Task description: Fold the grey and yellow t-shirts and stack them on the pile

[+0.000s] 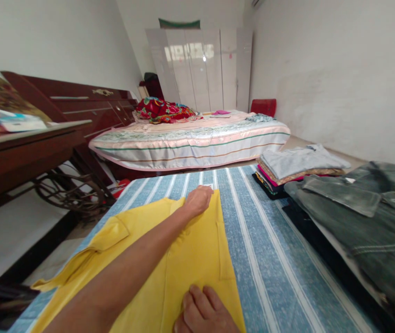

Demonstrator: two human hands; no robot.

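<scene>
atop the yellow garment [204, 249], left hand [199, 201] pinches its far edge; right hand [206, 312] rests loosely spread; striped sheet [270, 240] stretches rightward

No legible txt, nos. or brands; wht tag [350, 180] on dk grn garment [357, 219] unreadable.

Walls [329, 55] softly, evenly lit. Window-like glare mirrored in glossy wardrobe [197, 74]. Space beneath wooden table [45, 145] shadowed. Edges stretched by wide lens; fine detail smeared.
</scene>
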